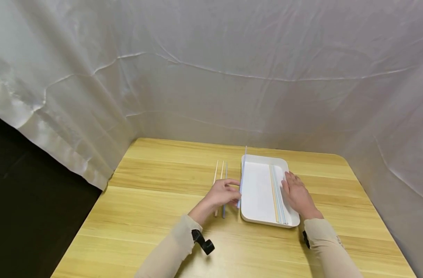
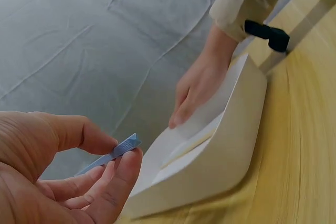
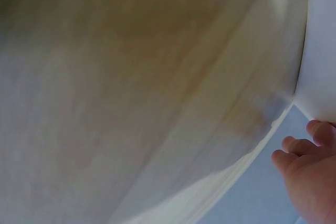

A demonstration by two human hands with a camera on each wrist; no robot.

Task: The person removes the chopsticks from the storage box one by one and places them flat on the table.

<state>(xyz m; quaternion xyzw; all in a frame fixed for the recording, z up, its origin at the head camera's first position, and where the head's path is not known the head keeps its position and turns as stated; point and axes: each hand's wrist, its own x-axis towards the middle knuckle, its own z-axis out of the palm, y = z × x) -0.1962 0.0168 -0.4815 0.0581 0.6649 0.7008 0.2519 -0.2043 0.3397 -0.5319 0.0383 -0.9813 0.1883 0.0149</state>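
My left hand (image 1: 223, 193) pinches a blue chopstick (image 1: 244, 170) between thumb and fingers near its lower end. In the head view the chopstick overlaps the left rim of a white tray (image 1: 256, 189). Its squared, ridged end shows in the left wrist view, just past the fingertips. Inside the tray, toward the right, a yellow chopstick (image 1: 273, 189) and light blue chopsticks (image 1: 277, 189) lie side by side. My right hand (image 1: 299, 197) rests at the tray's right wall, fingers extended along the rim.
Left of the tray, two pale chopsticks (image 1: 222, 170) and a blue-grey chopstick (image 1: 226, 171) lie on the wooden table (image 1: 155, 216), partly behind the left hand. A light curtain (image 1: 211, 96) hangs behind the table and along its sides.
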